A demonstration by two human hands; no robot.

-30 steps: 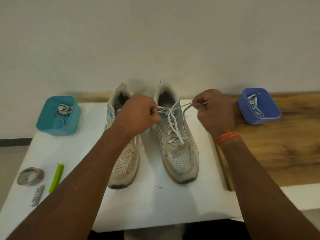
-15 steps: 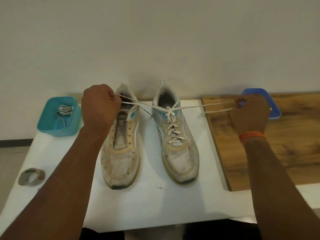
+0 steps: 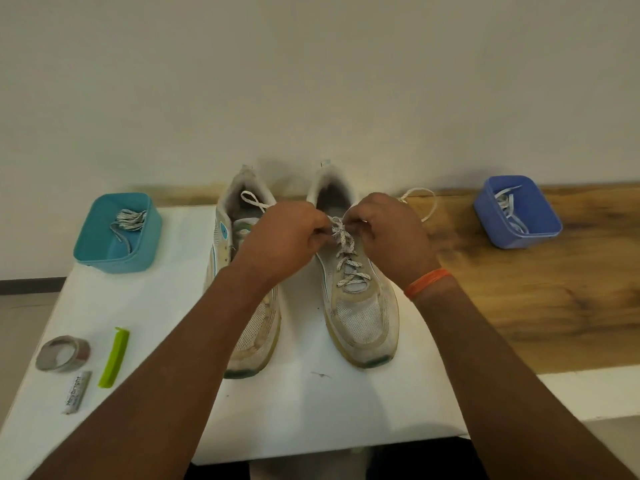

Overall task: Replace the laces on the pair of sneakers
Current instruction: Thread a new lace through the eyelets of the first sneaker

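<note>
Table first: you've got a white tabletop [image 3: 311, 410] butted up against a wooden board [image 3: 519, 289] on your right, all of it pushed to a plain wall. Both sneakers sit side by side in the middle, toes toward you. Your right sneaker [image 3: 363, 320] is laced up with a speckled white lace [image 3: 348, 261], while the left sneaker [image 3: 252, 337] is mostly hidden behind your forearm, so how much lacing it has I can't tell. Your left hand [image 3: 280, 240] and right hand [image 3: 391, 233] are both curled in tight at the top eyelets of the right sneaker, each pinching a lace end; one loose loop flops back over the left shoe's opening and another trails onto the wood behind your right hand. There's an orange band [image 3: 427, 280] on your right wrist. Teal bin [image 3: 104, 251] sits far left with a bundle of laces inside, blue bin [image 3: 516, 237] far right on the wood with more laces. Near your left elbow: a tape roll [image 3: 62, 353], green clip [image 3: 114, 356], and a small silver tube [image 3: 76, 393].
</note>
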